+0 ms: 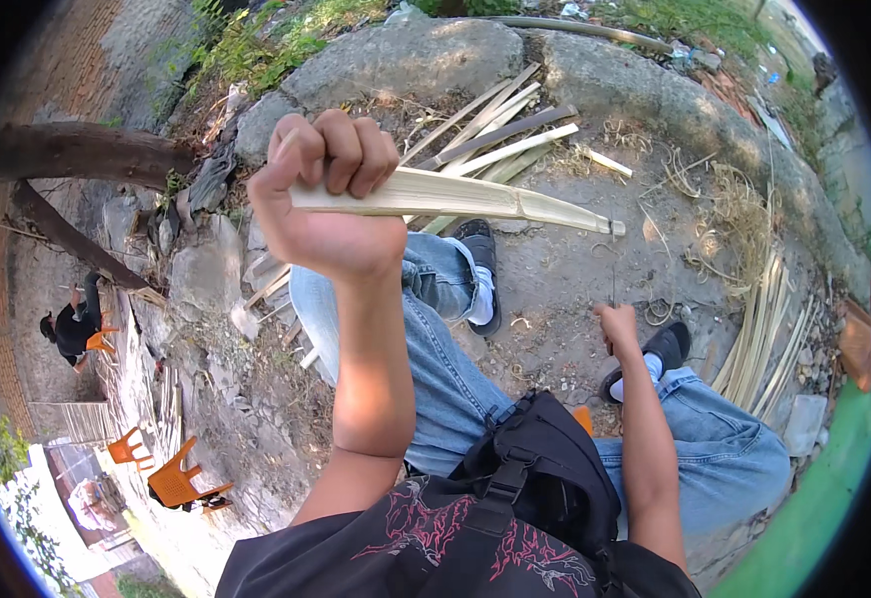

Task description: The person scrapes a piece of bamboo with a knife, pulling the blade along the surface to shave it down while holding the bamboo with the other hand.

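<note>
Your left hand [321, 234] was clenched around the left end of a pale strip [455, 194], its fingers folded over the upper edge, and you held it raised above the ground, to the left and beyond your knees. The strip ran from that fist to the right, tilted slightly down, with a joint mark partway along and its free tip above bare ground. Your right hand [617, 327], lower and to the right, was closed on a knife [613, 286]; the thin dark blade pointed away from you, short of the strip's tip and seemingly apart from it. As for containers, a black bag [570, 448] with a buckled strap sat against your lap, and what it held was hidden. On the right, past your right knee, stood a translucent box [806, 424]; you could not tell from this view what was in it. On the far ground, behind the strip, lay a loose heap of sticks [515, 149], pale ones and a dark one, in front of a stone curb [416, 65]. Curly shavings [739, 214] were scattered at the far right, and nearer on that side lay a bundle of slats [754, 334]. Off to the left, a person [75, 324] in dark clothes sat on an orange seat, with two orange chairs [184, 478] nearer to you.
</note>
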{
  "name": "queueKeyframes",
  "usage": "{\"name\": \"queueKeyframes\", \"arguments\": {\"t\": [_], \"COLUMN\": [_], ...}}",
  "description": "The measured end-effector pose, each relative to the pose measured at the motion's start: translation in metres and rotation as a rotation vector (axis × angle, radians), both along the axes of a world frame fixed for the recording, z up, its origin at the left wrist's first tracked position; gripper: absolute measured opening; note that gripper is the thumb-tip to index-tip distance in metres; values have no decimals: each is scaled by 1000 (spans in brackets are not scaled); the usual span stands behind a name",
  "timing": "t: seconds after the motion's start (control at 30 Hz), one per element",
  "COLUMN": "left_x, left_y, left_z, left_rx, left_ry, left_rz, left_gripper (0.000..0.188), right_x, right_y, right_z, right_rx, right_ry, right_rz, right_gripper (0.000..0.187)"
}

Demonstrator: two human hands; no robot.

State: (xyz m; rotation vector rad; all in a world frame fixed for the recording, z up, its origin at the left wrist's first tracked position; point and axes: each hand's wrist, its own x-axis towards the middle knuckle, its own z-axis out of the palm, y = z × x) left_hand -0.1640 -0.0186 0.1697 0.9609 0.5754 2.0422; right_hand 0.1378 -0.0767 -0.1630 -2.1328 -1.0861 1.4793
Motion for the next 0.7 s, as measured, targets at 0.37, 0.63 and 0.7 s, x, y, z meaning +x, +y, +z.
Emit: {"name": "queueKeyframes", "arguments": {"t": [0.37, 0.63, 0.7], "left_x": [-11, -3, -4], "left_y": [-10, -4, -4], "left_z": [3, -2, 1], "left_rx": [73, 135, 123], "left_ry": [-41, -139, -89], "left_rz": [1, -116, -52], "left_gripper": [28, 29, 26], "right_x": [-40, -28, -44], "right_y": [-12, -53, -45], "right_z": [180, 179, 194], "right_rx": [330, 320, 412], "right_ry": [-208, -341, -249], "right_rz": [296, 233, 229], "right_gripper": [30, 34, 34]}}
